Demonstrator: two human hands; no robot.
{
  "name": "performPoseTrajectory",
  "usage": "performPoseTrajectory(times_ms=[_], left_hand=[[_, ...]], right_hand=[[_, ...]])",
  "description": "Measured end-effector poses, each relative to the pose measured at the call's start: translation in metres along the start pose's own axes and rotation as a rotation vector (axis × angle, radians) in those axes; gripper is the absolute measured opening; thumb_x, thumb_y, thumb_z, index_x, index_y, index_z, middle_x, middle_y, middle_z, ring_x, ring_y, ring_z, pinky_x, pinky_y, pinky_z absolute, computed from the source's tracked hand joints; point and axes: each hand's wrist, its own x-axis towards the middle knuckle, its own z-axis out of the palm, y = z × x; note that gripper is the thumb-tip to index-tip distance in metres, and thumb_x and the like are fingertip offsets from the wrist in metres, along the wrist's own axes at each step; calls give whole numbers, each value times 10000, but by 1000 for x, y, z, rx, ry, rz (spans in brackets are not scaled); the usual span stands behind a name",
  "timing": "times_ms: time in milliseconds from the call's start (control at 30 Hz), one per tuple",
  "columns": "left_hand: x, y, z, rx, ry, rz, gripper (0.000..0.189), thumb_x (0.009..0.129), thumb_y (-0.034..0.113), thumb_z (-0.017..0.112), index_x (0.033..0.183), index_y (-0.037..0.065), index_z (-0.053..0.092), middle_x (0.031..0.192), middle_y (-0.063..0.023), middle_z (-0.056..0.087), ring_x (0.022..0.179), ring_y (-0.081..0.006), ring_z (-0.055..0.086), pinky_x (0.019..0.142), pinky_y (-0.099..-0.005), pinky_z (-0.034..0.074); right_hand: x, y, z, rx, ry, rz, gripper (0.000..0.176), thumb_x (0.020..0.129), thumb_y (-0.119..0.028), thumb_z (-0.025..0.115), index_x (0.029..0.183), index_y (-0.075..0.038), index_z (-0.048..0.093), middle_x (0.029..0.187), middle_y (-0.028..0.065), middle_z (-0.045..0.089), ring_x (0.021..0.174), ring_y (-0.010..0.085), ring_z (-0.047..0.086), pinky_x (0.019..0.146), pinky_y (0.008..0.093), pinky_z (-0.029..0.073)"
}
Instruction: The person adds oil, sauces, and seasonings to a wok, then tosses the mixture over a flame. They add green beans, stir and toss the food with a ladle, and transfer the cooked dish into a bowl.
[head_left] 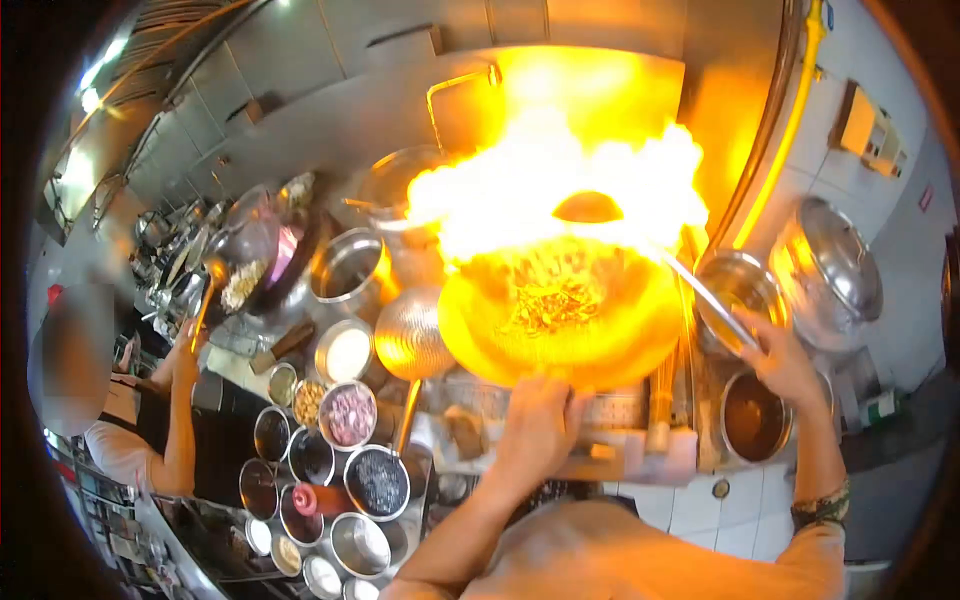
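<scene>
flames (560, 180) crowd wok (560, 345), strainer (414, 335) beside

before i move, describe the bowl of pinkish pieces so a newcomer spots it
From the flaming wok, go left past the round scoop to the white-filled bowl. Just below it in the picture sits the bowl of pinkish pieces, set apart from neighbours with white, tan or dark contents.
</scene>
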Motion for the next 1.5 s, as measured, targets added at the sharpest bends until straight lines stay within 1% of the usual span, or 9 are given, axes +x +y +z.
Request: performPoseTrajectory(times_ms=[33,133,167,400,667,767,900,1100,1500], left_hand=[[12,7,-4,-2,22,-15,208,901,172,694,852,4,583,837,-191,584,846,-404,542,782,-522,428],[22,-47,50,69,35,52,184,917,158,680,872,7,585,867,-205,587,864,-412,542,797,-514,423],[12,-54,54,57,22,45,176,918,159,682,890,13,587,888,-207,584,880,-410,543,806,-508,423],[22,-47,30,4,-53,-74,181,910,168,697,924,18,596,917,-205,567,904,-413,538,799,-489,434],[27,-60,64,28,-29,-66,217,905,189,700,978,13,597,943,-191,573,917,-410,546,817,-499,444],[17,-45,62,77,118,-18,440,876,198,730,1257,33,581,1218,-204,588,1150,-413,561,981,-471,458],[-62,-13,43,98,244,-98,608,875,208,743,1412,50,506,1360,-199,548,1261,-409,535,1065,-455,443],[-236,-16,33,-139,84,-565,521,910,240,722,1354,30,549,1345,-195,550,1222,-380,565,1022,-421,479],[-382,-11,5,-219,245,-941,384,952,261,666,1244,12,637,1195,-178,648,1115,-341,631,947,-393,507]], right_hand=[[3,11,5,-139,70,-154,554,911,9,610,1451,-64,507,1146,125,702,1024,212,682,919,310,520],[7,-4,25,276,-3,135,576,939,-10,593,1492,-91,454,937,60,656,704,124,625,653,232,521],[4,-17,33,402,25,154,584,953,11,561,1504,-115,414,758,6,535,497,43,463,398,199,383],[10,-8,45,974,-70,358,588,949,-61,595,1495,-115,382,772,17,527,511,77,477,418,270,442],[43,-23,62,956,-357,249,633,943,-58,575,1520,-87,317,789,24,526,510,72,464,404,260,438],[26,-53,72,890,-551,240,669,945,-66,578,1549,-92,291,785,26,531,498,75,465,407,258,441],[-11,-74,99,745,-816,235,659,941,-50,582,1544,-85,319,754,25,534,495,74,472,418,254,431],[-64,-115,187,427,-1115,202,687,940,12,571,1562,-68,291,763,20,545,522,78,493,449,252,422],[-119,-122,262,58,-1029,-38,681,921,-73,629,1532,-23,333,913,116,649,628,122,613,584,296,506]])
